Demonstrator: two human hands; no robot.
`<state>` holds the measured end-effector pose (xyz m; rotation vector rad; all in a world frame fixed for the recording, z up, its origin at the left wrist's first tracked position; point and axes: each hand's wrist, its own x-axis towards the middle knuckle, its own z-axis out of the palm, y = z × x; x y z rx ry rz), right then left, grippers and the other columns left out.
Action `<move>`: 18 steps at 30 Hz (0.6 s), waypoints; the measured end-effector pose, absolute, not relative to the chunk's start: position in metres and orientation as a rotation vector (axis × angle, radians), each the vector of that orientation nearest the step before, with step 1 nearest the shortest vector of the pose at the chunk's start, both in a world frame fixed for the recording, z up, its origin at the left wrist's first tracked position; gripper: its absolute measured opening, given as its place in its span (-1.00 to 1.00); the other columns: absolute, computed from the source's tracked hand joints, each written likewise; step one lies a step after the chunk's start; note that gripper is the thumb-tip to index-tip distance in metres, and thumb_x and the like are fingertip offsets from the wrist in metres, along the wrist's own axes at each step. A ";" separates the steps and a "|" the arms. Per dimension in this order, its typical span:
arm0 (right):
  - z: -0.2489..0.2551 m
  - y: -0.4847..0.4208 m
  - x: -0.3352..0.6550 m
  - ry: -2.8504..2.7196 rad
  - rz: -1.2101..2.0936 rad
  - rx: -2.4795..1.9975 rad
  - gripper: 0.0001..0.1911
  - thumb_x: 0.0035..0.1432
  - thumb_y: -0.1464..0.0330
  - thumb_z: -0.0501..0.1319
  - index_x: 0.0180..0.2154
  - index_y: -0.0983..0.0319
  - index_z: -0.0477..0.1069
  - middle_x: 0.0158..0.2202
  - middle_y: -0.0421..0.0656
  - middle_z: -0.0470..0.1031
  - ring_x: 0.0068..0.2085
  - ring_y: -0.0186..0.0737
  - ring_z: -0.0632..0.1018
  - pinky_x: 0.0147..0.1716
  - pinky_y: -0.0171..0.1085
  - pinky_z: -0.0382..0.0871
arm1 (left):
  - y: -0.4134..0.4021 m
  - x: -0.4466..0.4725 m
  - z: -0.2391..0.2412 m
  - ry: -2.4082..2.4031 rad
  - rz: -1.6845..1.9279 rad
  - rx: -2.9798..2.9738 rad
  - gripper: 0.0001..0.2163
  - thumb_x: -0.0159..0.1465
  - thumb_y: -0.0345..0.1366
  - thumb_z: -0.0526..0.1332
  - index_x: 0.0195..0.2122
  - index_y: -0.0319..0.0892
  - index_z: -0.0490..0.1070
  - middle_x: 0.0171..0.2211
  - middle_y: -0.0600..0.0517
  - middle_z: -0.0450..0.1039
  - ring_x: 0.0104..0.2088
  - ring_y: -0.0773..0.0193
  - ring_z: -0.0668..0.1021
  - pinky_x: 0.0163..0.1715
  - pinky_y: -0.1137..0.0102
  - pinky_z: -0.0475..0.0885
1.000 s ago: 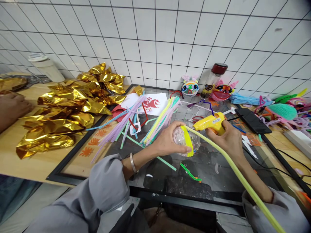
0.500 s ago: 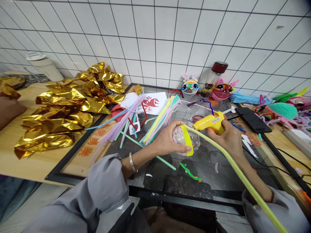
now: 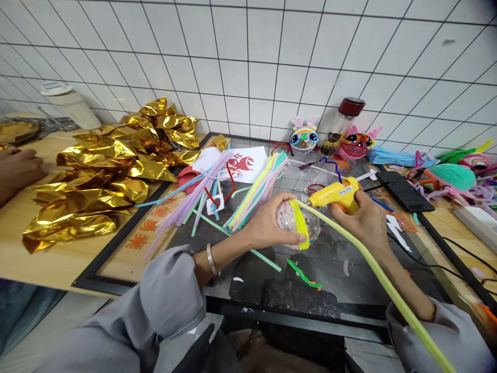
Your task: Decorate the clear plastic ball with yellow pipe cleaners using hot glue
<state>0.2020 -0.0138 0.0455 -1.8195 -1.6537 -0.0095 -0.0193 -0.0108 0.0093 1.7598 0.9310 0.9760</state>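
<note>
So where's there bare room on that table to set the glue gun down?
Barest: the dark glass nearer than the right hand with the glue gun, beside the green scrap. Also the wood strip between gold foil and black frame. Crowded: pipe cleaners behind the left hand and its clear ball, phone and fuzzy heaps rightward.

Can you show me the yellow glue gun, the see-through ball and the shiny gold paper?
yellow glue gun (image 3: 337, 194): head view, on its yellow body, by the label.
see-through ball (image 3: 312, 226): head view, on the clear side right of the yellow strip.
shiny gold paper (image 3: 101, 176): head view, middle of the crumpled pile.
</note>
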 end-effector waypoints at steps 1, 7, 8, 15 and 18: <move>0.046 -0.014 0.202 -1.651 -0.008 -1.819 -0.71 -0.17 0.09 0.14 -0.52 0.13 0.16 -0.61 -0.24 0.27 -0.57 -0.28 0.28 -0.51 -0.27 0.11 | -0.011 -0.019 0.009 0.930 0.977 1.762 -0.30 -0.11 -0.15 0.48 0.06 -0.13 0.27 -0.09 -0.01 0.41 -0.10 0.11 0.49 -0.04 0.24 0.42; 0.043 -0.014 0.205 -1.674 -0.027 -1.799 -0.72 -0.16 0.10 0.15 -0.52 0.14 0.17 -0.61 -0.24 0.27 -0.57 -0.28 0.28 -0.52 -0.27 0.10 | -0.012 -0.020 0.010 0.934 0.977 1.764 -0.30 -0.11 -0.16 0.48 0.06 -0.13 0.27 -0.08 -0.02 0.42 -0.09 0.10 0.50 -0.03 0.23 0.42; 0.043 -0.014 0.205 -1.675 -0.026 -1.800 -0.72 -0.15 0.10 0.15 -0.51 0.14 0.17 -0.61 -0.24 0.28 -0.57 -0.28 0.28 -0.52 -0.27 0.10 | -0.012 -0.020 0.010 0.935 0.978 1.763 -0.30 -0.11 -0.16 0.48 0.06 -0.13 0.27 -0.09 -0.02 0.42 -0.09 0.10 0.50 -0.03 0.23 0.42; 0.045 -0.014 0.205 -1.675 -0.020 -1.806 -0.73 -0.16 0.10 0.14 -0.52 0.13 0.17 -0.62 -0.24 0.28 -0.58 -0.28 0.29 -0.53 -0.27 0.11 | -0.012 -0.019 0.009 0.923 0.984 1.770 -0.30 -0.11 -0.14 0.48 0.06 -0.12 0.27 -0.09 -0.02 0.42 -0.09 0.10 0.50 -0.04 0.23 0.43; 0.045 -0.014 0.205 -1.675 -0.027 -1.793 -0.74 -0.16 0.11 0.13 -0.53 0.13 0.16 -0.63 -0.25 0.27 -0.58 -0.29 0.27 -0.53 -0.27 0.10 | -0.012 -0.019 0.008 0.922 0.989 1.772 -0.30 -0.11 -0.15 0.48 0.06 -0.12 0.28 -0.09 -0.02 0.42 -0.09 0.10 0.50 -0.04 0.24 0.43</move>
